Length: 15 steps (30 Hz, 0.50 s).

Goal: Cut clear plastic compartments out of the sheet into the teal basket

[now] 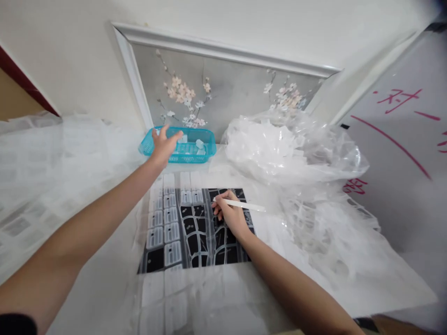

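Observation:
My left hand (162, 149) is over the near left side of a teal plastic basket (212, 145), its fingers spread and nothing visible between them. A few small whitish pieces (199, 144) lie inside the basket. My right hand (231, 215) grips a slim white pen-like tool (248, 204), whose rear end points right. Below that hand is a black sheet (155, 260) under a clear film divided into cells. White ribbed rectangular pieces (172, 232) fill cells on the left; dark cells (197, 225) show in the middle and right. The tool's working tip is hidden by my fingers.
A clear plastic bag (265, 144) full of white pieces sits at the back right. Loose clear film (335, 237) spreads over the right, and more sheets (59, 167) are piled at left. A framed flower picture (226, 79) leans behind; a whiteboard (394, 139) stands right.

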Each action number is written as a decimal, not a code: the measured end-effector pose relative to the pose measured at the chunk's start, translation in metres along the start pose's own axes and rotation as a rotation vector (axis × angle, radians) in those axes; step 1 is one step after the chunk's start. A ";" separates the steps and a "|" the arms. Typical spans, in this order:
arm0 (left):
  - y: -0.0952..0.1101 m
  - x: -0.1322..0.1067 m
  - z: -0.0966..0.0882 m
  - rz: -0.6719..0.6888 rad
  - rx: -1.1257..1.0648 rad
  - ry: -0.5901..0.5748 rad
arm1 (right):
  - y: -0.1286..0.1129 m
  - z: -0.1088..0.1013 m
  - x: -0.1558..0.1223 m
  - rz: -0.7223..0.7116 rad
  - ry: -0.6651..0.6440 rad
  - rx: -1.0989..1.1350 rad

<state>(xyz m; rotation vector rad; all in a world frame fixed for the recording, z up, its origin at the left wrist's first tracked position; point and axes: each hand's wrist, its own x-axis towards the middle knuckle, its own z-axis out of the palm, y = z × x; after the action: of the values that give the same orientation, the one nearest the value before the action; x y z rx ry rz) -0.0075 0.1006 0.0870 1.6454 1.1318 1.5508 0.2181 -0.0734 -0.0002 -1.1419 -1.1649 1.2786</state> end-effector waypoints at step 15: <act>-0.008 -0.143 0.013 0.293 0.549 -0.817 | -0.002 0.005 0.000 0.090 -0.052 -0.241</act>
<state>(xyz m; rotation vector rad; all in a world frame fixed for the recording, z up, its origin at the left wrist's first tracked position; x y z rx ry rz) 0.0110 -0.0200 0.0114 2.5585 0.9033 0.5554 0.2131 -0.0734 0.0021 -1.3568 -1.3459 1.2665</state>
